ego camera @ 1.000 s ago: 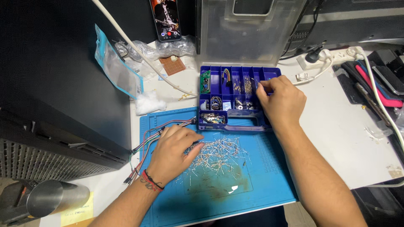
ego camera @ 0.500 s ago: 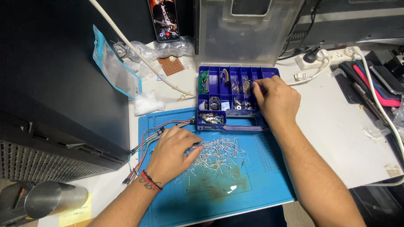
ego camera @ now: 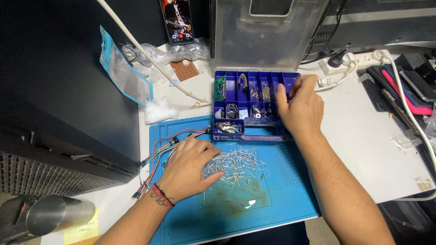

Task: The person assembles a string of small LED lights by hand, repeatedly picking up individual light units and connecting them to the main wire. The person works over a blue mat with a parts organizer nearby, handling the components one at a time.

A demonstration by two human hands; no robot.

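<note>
Left hand (ego camera: 188, 170) flat, fingers spread, on scattered thin metal-legged components (ego camera: 236, 164) atop blue silicone mat (ego camera: 272, 199) (coloured jumper wires (ego camera: 168, 143) alongside). Right hand (ego camera: 297, 109), fingers loosely apart, over blue plastic compartment box (ego camera: 236, 111), shifted rightward since earlier.

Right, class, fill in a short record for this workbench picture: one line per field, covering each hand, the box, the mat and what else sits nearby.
Left hand: left hand rests flat on the blue mat, fingertips at the pile of small wire-legged components.
Right hand: right hand is over the right side of the blue compartment box, fingers inside it.
Box lid: clear lid stands open behind.
Wires: coloured jumper wires lie left of the left hand.
Nearby: phone, metal cylinder, white power strip.
</note>
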